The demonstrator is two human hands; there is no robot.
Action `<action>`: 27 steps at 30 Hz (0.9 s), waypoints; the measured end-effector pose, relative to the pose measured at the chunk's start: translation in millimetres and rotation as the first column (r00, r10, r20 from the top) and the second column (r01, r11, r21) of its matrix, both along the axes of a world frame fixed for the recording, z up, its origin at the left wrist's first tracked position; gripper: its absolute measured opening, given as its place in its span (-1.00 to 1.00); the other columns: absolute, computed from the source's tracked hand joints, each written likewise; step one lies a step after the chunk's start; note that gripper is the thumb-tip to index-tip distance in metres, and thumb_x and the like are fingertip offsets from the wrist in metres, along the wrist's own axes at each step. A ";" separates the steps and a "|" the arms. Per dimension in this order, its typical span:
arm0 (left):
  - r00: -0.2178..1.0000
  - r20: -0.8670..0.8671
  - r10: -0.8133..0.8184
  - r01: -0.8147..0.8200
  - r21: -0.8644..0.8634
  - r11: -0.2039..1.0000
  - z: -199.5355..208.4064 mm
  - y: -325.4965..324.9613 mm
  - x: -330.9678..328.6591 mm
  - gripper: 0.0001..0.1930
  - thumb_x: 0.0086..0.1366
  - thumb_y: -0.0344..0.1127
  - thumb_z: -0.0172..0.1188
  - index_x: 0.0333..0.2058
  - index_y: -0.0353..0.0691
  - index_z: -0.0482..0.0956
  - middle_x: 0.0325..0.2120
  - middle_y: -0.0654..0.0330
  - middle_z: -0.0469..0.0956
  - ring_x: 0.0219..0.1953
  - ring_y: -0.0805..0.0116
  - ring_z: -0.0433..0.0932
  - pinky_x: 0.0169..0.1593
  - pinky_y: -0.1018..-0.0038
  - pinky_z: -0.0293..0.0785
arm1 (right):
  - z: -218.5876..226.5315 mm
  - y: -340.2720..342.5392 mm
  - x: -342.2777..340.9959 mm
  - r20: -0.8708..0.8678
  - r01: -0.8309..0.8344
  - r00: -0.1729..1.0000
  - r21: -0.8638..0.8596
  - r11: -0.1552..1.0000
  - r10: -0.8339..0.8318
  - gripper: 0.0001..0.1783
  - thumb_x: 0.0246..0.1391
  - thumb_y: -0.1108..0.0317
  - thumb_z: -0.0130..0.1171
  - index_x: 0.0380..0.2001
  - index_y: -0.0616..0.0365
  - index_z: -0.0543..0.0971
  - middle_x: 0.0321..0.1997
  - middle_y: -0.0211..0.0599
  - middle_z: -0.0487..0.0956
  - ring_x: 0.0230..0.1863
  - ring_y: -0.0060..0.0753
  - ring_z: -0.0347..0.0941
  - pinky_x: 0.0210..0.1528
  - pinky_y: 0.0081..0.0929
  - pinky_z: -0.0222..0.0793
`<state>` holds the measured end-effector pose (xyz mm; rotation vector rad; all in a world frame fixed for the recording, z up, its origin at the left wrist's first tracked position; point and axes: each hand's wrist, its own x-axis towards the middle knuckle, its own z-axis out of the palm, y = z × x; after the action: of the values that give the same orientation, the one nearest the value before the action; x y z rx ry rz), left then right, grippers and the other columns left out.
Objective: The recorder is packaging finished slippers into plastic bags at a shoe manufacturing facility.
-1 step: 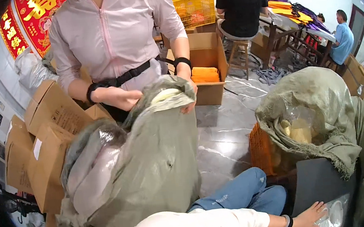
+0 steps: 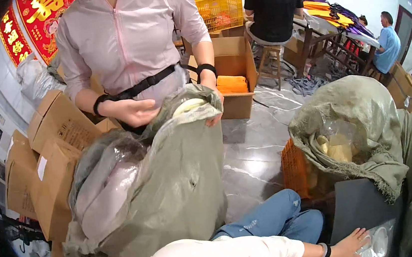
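My left hand (image 2: 350,246), in a white sleeve with a dark band and a grey band at the wrist, rests at the lower right. Its fingers lie spread on a clear plastic package (image 2: 378,242) holding whitish things. Beside it stands a dark grey board (image 2: 357,208). Past my jeans-clad knees, a large grey-green woven sack (image 2: 347,106) gapes over an orange crate (image 2: 294,169), showing yellowish pieces (image 2: 339,148) in clear plastic. I do not see my right hand.
Facing me, a person in a pale pink jacket (image 2: 132,46) holds open another woven sack (image 2: 185,171); something pale yellow shows at its mouth. Cardboard boxes (image 2: 59,189) crowd the left. Behind are a carton with orange items (image 2: 238,105), a yellow crate (image 2: 221,11) and seated people.
The other person's hand at the left of the sack has drawn slightly back, with its fingers straighter. The clear plastic beside that sack has shifted a little. My left hand stays put.
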<state>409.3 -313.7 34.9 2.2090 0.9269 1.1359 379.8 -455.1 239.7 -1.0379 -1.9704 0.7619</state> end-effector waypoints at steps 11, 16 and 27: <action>0.967 -0.079 -0.243 0.216 -0.257 0.942 35.0 -5.0 -25.0 -0.28 0.26 0.01 -0.10 0.19 -0.50 0.03 0.24 -0.28 -0.12 0.31 -0.16 -0.17 0.33 0.14 -0.29 | 11.9 13.6 -4.3 -0.013 0.043 0.999 0.086 0.995 -0.042 -0.73 0.20 0.31 -0.06 -0.20 0.31 0.47 -0.31 -0.17 0.49 -0.39 -0.41 0.41 -0.30 -0.47 0.34; 0.965 -0.091 -0.246 0.217 -0.249 0.944 32.7 -4.4 -24.0 -0.28 0.26 0.01 -0.10 0.18 -0.50 0.05 0.24 -0.27 -0.09 0.30 -0.17 -0.15 0.33 0.13 -0.28 | 10.5 15.0 -1.7 -0.012 0.082 0.997 0.113 0.990 -0.081 -0.74 0.20 0.31 -0.05 -0.19 0.29 0.47 -0.29 -0.18 0.49 -0.38 -0.41 0.41 -0.28 -0.48 0.34; 0.983 -0.123 -0.138 0.118 -0.160 0.980 11.0 -1.6 -6.0 -0.28 0.26 0.03 -0.09 0.20 -0.44 0.03 0.25 -0.22 -0.09 0.30 -0.15 -0.12 0.33 0.12 -0.23 | 8.4 13.2 5.2 -0.027 0.177 0.984 0.175 0.969 -0.175 -0.74 0.19 0.30 -0.03 -0.18 0.25 0.48 -0.26 -0.20 0.50 -0.36 -0.40 0.42 -0.25 -0.49 0.34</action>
<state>403.3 -315.3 45.9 2.2048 0.8800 0.8388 385.0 -441.9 248.2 -1.0807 -1.8693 0.4857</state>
